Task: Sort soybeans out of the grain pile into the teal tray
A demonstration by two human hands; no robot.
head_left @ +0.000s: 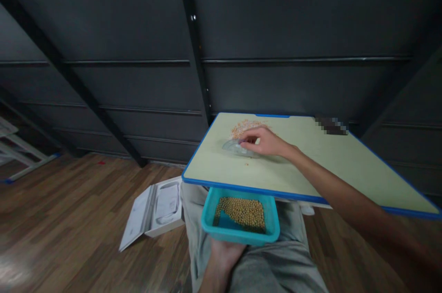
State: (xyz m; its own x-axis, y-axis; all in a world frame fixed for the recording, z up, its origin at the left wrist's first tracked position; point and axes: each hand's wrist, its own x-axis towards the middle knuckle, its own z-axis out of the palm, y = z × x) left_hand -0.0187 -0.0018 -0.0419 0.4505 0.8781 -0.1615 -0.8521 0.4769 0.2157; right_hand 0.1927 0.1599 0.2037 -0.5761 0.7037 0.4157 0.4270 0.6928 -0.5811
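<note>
My right hand (259,140) is over the left part of a pale yellow-green table (328,164) with a blue rim. Its thumb and fingers are closed on a clear, flattish, rounded plastic piece (232,146), which looks like a lid and rests on or just over the tabletop. Just behind it lies a spread of small orange and whitish grains (246,126). At the table's front edge, above my lap, my left hand (226,252) holds a turquoise plastic basket (206,221) from below and the near side; its fingers are hidden. Round tan beans (243,212) cover much of the basket's bottom.
A dark, pixelated object (332,126) sits at the table's back right corner. An open white box (167,205) stands on the wooden floor (103,201) to the left. A dark panelled wall (138,86) rises behind the table. Light metal legs (26,150) show at far left.
</note>
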